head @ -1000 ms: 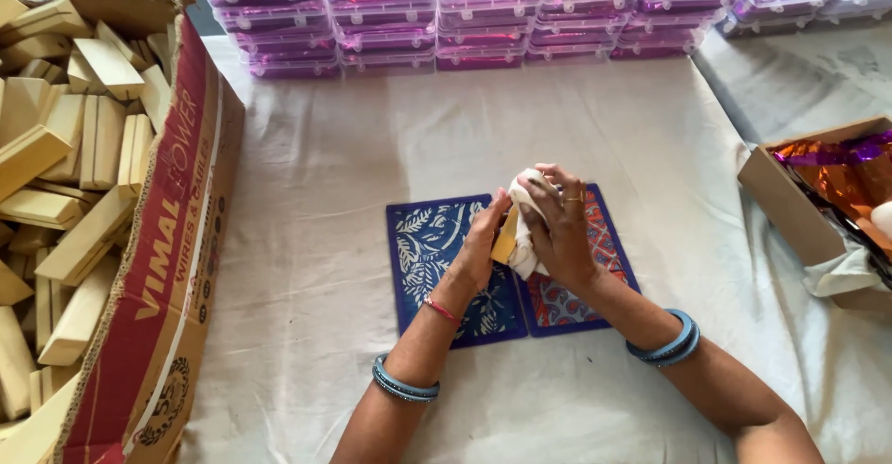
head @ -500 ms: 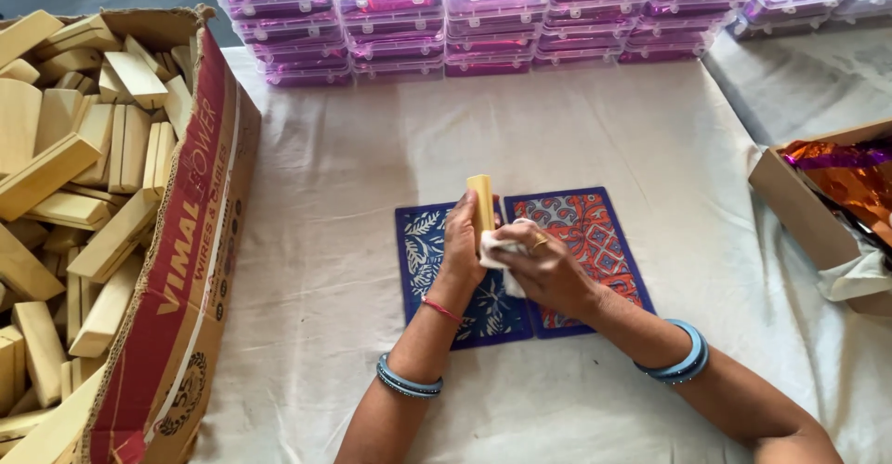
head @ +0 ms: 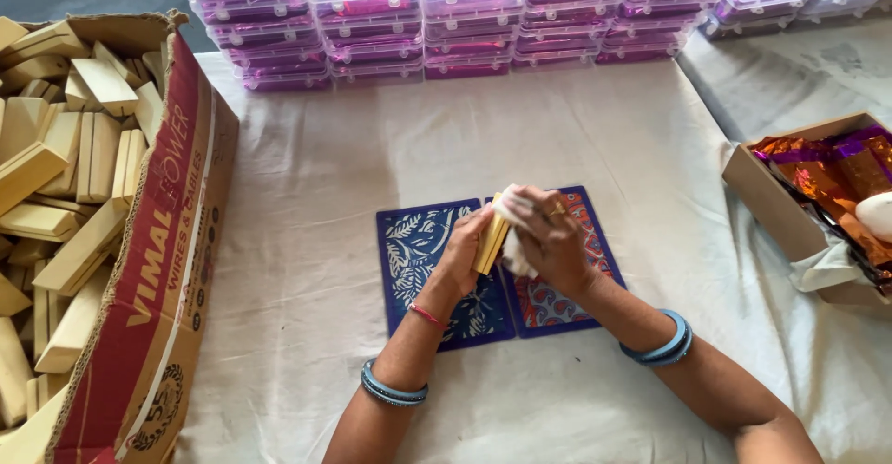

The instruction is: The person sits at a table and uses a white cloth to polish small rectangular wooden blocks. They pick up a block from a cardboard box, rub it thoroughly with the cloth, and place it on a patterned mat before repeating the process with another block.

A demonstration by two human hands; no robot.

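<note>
My left hand grips a pale wooden block that stands nearly upright above two patterned cards. My right hand presses a white cloth against the top and right side of that block. Under both hands lie a blue card with white leaf prints and a blue card with red-orange patterns, side by side on the white cloth-covered table. Blue bangles sit on both wrists.
A big cardboard box full of several pale wooden blocks fills the left side. Stacks of clear plastic cases with purple contents line the far edge. At the right a smaller open box holds shiny orange and purple wrappers.
The block went from wrapped in the cloth between both hands to held upright in my left hand, with the cloth now rubbing its top and right side. The view shifted slightly.
</note>
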